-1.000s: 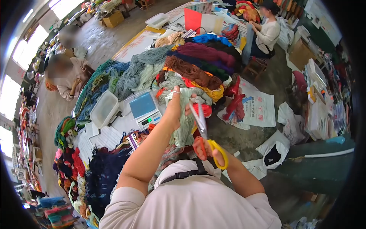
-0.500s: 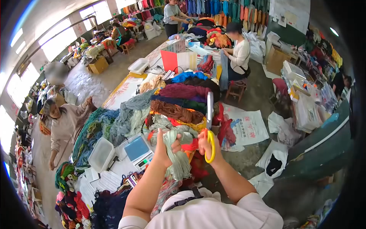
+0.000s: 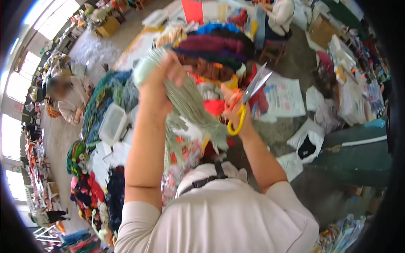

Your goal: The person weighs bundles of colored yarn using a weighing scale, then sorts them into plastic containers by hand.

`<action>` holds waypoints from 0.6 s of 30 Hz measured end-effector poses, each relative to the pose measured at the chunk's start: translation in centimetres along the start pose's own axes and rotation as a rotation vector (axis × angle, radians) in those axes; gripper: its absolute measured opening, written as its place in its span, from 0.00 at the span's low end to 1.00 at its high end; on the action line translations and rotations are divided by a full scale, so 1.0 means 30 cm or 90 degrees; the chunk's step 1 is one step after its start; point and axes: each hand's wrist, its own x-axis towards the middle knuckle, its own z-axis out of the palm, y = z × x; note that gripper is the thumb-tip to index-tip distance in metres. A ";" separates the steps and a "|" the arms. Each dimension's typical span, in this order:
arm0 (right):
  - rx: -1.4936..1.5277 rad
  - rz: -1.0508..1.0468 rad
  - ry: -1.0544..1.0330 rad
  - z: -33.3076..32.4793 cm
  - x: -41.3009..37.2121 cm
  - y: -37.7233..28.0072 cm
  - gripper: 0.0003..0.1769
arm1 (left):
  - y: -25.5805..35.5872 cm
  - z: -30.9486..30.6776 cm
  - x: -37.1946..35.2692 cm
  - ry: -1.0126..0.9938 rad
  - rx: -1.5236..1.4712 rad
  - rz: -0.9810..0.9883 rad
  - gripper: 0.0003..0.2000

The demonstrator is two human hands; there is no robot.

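Note:
A pale green yarn skein hangs from my left hand, whose fingers wrap round its upper part; the loose ends dangle to the lower right. My right hand grips the yellow and orange handles of a pair of scissors. Their blades are parted and point to the upper right, away from the skein. Behind the hands lie maroon yarn, blue yarn and brown yarn in heaps. A clear plastic tub stands left of my left forearm.
Teal yarn covers the table's left side, near a person in a light top. Another person sits at the upper right. White printed sacking and an open white bag lie on the floor at the right.
My left hand has lifted the skein up and to the left. The scissors have turned to the right and their blades now stand apart. The view has tilted downward.

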 end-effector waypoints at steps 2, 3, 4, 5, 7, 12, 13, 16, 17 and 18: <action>0.079 0.025 0.031 -0.025 -0.015 0.003 0.30 | 0.031 0.000 0.010 -0.057 -0.146 0.038 0.07; 0.081 0.038 0.013 -0.026 -0.005 -0.033 0.31 | 0.055 0.011 0.010 -0.084 -0.217 0.044 0.08; 0.072 0.019 -0.044 -0.026 0.013 -0.022 0.31 | 0.075 0.021 0.019 -0.126 -0.299 0.030 0.08; 0.063 -0.001 -0.102 -0.011 0.026 -0.017 0.32 | 0.094 0.032 0.030 -0.167 -0.380 0.016 0.08; 0.114 0.048 -0.138 0.053 0.022 -0.015 0.38 | 0.131 0.051 0.050 -0.165 -0.444 0.038 0.09; 0.096 0.166 -0.215 0.183 0.023 -0.036 0.32 | 0.271 -0.055 0.138 -0.070 -0.422 0.101 0.11; 0.126 0.245 -0.170 0.192 0.030 -0.092 0.33 | 0.295 -0.106 0.143 -0.057 -0.418 0.095 0.12; 0.179 0.258 -0.078 0.180 0.033 -0.112 0.32 | 0.284 -0.224 0.086 0.067 -0.151 0.142 0.09; 0.188 0.225 -0.074 0.168 0.042 -0.122 0.31 | 0.238 -0.271 0.056 0.125 -0.032 0.132 0.04; 0.174 0.208 -0.090 0.152 0.043 -0.124 0.28 | 0.186 -0.262 0.014 0.180 0.098 0.099 0.05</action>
